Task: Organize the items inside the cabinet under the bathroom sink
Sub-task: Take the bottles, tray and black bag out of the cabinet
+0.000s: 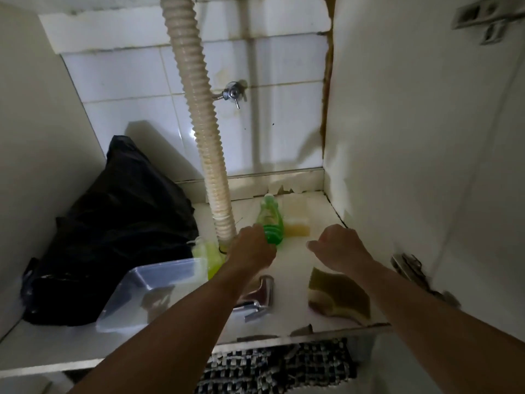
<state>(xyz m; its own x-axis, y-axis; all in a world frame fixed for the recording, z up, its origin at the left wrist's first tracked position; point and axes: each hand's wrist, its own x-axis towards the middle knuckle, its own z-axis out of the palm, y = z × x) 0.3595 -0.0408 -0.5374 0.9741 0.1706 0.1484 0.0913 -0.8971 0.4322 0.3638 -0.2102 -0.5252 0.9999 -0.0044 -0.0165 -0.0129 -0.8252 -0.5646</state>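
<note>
I look into the cabinet under the sink. My left hand [251,248] grips the lower part of a green dish-soap bottle [270,218] that stands upright at the back of the cabinet floor [295,265]. A yellow sponge [297,227] lies just right of the bottle. My right hand [339,247] hovers right of the bottle with fingers loosely curled and nothing in it. A worn brown-and-yellow sponge [338,294] lies near the front edge under my right forearm. A chrome tap fitting [260,298] lies below my left forearm.
A ribbed drain hose [199,120] drops to the floor beside the bottle. A black plastic bag [113,231] fills the left side, with a clear plastic box [147,291] before it and a yellow-green bottle [210,255] behind it. A wall valve [233,93] sticks out from the tiles.
</note>
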